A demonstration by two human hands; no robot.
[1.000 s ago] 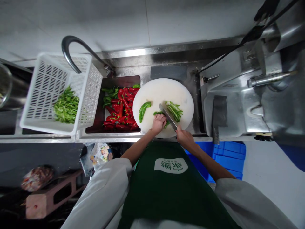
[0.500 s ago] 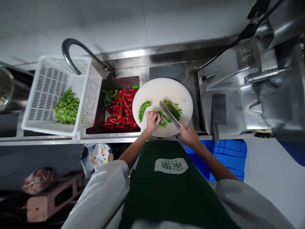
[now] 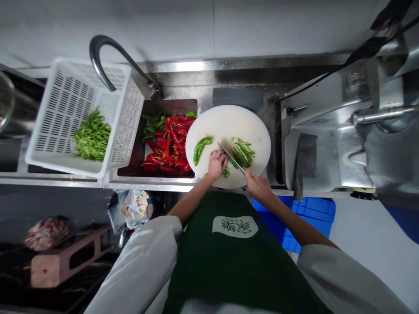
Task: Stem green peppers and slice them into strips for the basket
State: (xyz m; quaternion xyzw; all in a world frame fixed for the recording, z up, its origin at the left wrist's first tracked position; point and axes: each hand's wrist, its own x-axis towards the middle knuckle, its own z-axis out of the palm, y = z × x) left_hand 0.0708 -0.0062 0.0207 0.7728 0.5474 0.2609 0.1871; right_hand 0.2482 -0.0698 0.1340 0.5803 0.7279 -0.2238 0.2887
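Note:
On a round white cutting board, my right hand grips the handle of a kitchen knife, its blade slanting up and left. My left hand is closed, fingertips curled down on green pepper pieces right beside the blade; the fingers partly hide them. A small piece of green pepper lies just below that hand. Left of it rests a whole green pepper. Beyond the blade, to the right, is a pile of cut green pepper strips.
Red peppers fill a sink basin left of the board, with some green ones. A white basket holds shredded greens beneath a curved faucet. A cleaver lies on the metal machine at right. Blue crates stand below.
My left hand has moved up and right against the blade, covering more of the pepper pieces. The knife appears more edge-on now. The whole view has shifted slightly.

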